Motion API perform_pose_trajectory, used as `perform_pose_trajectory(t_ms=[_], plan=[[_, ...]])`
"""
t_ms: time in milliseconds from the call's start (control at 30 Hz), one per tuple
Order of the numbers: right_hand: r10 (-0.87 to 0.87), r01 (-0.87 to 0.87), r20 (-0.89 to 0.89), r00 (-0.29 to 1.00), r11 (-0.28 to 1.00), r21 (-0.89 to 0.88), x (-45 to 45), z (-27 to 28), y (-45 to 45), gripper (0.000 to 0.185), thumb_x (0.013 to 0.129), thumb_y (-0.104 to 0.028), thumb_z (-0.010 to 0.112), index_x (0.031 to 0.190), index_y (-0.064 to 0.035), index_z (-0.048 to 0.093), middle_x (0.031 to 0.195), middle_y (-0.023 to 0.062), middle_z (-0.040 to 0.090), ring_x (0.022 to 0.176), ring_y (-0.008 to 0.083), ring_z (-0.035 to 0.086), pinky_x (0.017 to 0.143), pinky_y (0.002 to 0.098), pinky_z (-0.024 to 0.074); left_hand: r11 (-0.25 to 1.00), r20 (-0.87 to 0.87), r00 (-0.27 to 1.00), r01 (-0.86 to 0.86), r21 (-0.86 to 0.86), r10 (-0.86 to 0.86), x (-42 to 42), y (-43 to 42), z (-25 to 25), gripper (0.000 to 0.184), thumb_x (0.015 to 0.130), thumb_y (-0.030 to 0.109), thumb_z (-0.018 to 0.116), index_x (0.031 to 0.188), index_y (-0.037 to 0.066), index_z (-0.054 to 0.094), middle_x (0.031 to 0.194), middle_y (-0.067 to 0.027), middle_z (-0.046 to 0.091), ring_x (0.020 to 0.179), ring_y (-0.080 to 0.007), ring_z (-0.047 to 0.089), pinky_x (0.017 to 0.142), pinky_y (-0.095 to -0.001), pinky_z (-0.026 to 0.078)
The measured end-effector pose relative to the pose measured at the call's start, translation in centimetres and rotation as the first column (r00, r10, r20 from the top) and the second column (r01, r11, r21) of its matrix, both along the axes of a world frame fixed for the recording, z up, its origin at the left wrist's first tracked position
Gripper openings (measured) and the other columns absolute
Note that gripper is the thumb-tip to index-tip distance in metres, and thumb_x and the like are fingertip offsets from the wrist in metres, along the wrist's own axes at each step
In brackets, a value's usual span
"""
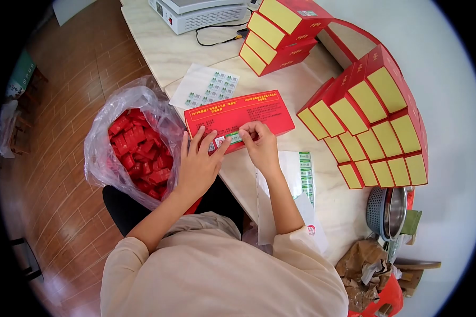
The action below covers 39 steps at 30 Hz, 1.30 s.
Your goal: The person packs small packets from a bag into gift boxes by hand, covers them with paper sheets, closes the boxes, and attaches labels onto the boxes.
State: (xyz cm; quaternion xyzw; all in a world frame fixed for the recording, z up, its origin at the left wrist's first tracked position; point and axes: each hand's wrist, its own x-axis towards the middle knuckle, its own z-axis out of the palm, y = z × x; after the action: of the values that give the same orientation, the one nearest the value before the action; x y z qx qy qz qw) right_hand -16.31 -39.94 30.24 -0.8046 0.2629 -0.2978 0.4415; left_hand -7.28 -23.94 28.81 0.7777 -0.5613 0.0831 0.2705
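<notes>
A red box (241, 112) with gold and black print lies in front of me on the table. My left hand (198, 165) rests on its near left part, fingers spread and touching the printed face. Between my two hands a small green-and-white sticker (233, 138) sits against the box near its front edge. The thumb and forefinger of my right hand (260, 146) pinch the sticker's right end. Behind the box lies a sheet of stickers (209, 89), partly covered by it. Another sheet with a column of green stickers (306, 177) is beside my right forearm.
At left, a clear plastic bag (98, 140) holds many small red packets (137, 148). Stacked red-and-yellow boxes (378, 124) stand at right, with another stack (280, 34) behind. A white scale-like device (198, 16) is at the back. Metal bowls (395, 211) and brown paper (362, 264) lie at lower right.
</notes>
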Motion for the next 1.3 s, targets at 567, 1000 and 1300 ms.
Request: perform_pose_trajectory(t_ms=[567, 1000, 1300], plan=[[-0.169, 0.147, -0.056, 0.984, 0.949, -0.281, -0.8, 1.2, -1.2, 0.011, 0.087, -0.006, 0.057, 0.097, -0.0010, 0.059, 0.080, 0.0147, 0.063, 0.078, 0.0317, 0.060, 0.070, 0.0399, 0.0475, 0.998, 0.028, 0.999, 0.037, 0.059, -0.039, -0.5, -0.6, 0.1, 0.058, 0.079, 0.021, 0.066, 0.132, 0.009, 0.048, 0.138, -0.0153, 0.042, 0.134, -0.0283, 0.034, 0.110, -0.0572, 0.018], [-0.226, 0.179, -0.064, 0.972, 0.890, -0.418, -2.0, -0.7, -4.5, 0.015, 0.089, -0.003, 0.049, 0.100, -0.0001, 0.059, 0.094, 0.0165, 0.063, 0.090, 0.0336, 0.059, 0.080, 0.0405, 0.0460, 0.930, 0.222, 0.906, 0.326, 0.172, -0.359, -2.5, -6.5, -1.0, 0.075, 0.079, 0.031, 0.065, 0.141, 0.003, 0.034, 0.145, -0.0150, 0.036, 0.136, -0.0274, 0.031, 0.113, -0.0412, 0.022], [-0.442, 0.447, 0.075, 0.894, 0.868, -0.217, -5.9, -2.4, -7.3, 0.035, 0.094, -0.019, 0.053, 0.121, 0.0027, 0.051, 0.104, 0.0143, 0.057, 0.092, 0.0221, 0.055, 0.077, 0.0316, 0.0462, 0.783, -0.418, 0.824, 0.048, -0.620, -0.382, 1.2, -2.0, 2.4, 0.041, 0.083, 0.007, 0.060, 0.122, 0.002, 0.050, 0.124, -0.0173, 0.051, 0.114, -0.0332, 0.050, 0.100, -0.0397, 0.039]])
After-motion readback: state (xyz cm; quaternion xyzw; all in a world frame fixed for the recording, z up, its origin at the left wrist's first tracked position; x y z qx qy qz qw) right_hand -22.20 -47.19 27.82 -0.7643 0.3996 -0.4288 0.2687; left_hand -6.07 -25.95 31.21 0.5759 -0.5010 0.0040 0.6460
